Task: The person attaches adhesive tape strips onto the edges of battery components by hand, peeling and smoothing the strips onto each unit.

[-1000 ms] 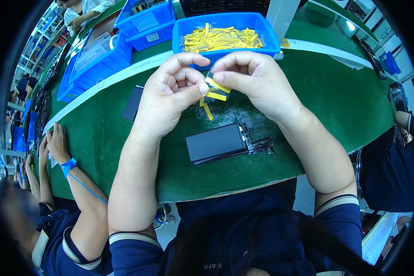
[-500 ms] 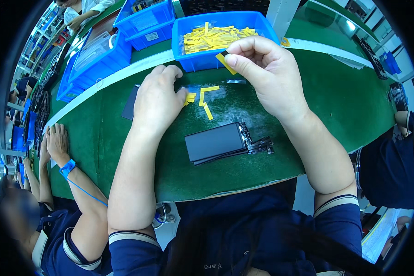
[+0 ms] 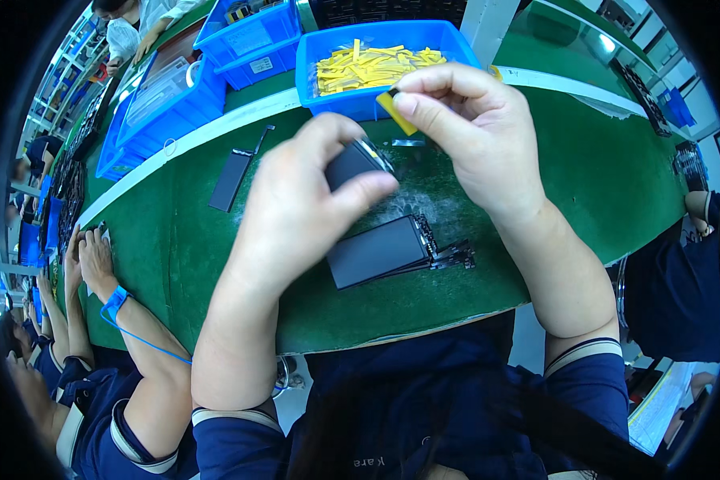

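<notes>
My left hand (image 3: 296,192) grips a flat black rectangular battery-like slab (image 3: 350,170), tilted above the table, with a pale and yellow detail along its edge. My right hand (image 3: 472,128) pinches a yellow strip (image 3: 400,116) with a dark end between thumb and forefinger, just in front of the blue bin (image 3: 308,80) of loose yellow strips (image 3: 376,68). Nearer to me lies a stack of similar black slabs (image 3: 380,252), their connector ends to the right. Another slab (image 3: 231,182) with a thin tail rests beyond my left wrist.
A small shiny strip (image 3: 408,143) lies before the bin. Other blue bins (image 3: 256,48) stand at the back left, behind a white ledge (image 3: 148,168). At the left, a co-worker's hand (image 3: 96,260) with a blue wrist strap (image 3: 117,300) rests at the green table (image 3: 536,232).
My left hand has moved right and nearer to me, and now holds a black slab. The loose yellow strips on the table are now hidden behind it. My right hand has barely moved.
</notes>
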Demonstrator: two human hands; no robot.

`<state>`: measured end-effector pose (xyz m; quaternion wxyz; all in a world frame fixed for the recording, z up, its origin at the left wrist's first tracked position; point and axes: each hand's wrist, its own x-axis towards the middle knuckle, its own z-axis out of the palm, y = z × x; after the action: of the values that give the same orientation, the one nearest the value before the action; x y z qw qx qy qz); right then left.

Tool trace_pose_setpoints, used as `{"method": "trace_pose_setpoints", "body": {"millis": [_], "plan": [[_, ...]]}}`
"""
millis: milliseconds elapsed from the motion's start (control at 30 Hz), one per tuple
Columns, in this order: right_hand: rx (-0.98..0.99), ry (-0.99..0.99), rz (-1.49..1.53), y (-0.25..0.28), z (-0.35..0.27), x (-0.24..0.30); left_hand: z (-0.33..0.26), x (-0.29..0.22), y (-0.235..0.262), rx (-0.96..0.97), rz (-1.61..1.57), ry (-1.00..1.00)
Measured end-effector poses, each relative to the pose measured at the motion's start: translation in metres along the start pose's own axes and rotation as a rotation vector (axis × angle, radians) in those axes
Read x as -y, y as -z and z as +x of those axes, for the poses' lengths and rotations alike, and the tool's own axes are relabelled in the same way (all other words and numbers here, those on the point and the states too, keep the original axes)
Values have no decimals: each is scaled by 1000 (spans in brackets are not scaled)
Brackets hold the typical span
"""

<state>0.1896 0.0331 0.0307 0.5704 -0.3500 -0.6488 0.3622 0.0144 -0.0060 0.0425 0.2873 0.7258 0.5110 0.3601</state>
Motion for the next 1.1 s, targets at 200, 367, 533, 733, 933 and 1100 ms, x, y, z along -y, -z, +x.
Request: {"method": "trace_pose_setpoints", "body": {"millis": [200,367,533,733,933,1100], "plan": [[78,-25,-98,-6,-4,-2,8,24,-10,-35,-352,23],[72,8,-187,-7,-6,-1,5,18,-11,-26,-288,45],[51,9,-171,-7,-5,-2,6,21,-12,-20,-322,37],[46,-4,-228,-7,-5,1,5,18,-12,-22,-273,10],[-1,229,-398,-13,-7,-5,5,19,-16,-50,-328,31],[-3,329,-473,-10,-6,-11,5,22,-22,-145,-351,-79]]}}
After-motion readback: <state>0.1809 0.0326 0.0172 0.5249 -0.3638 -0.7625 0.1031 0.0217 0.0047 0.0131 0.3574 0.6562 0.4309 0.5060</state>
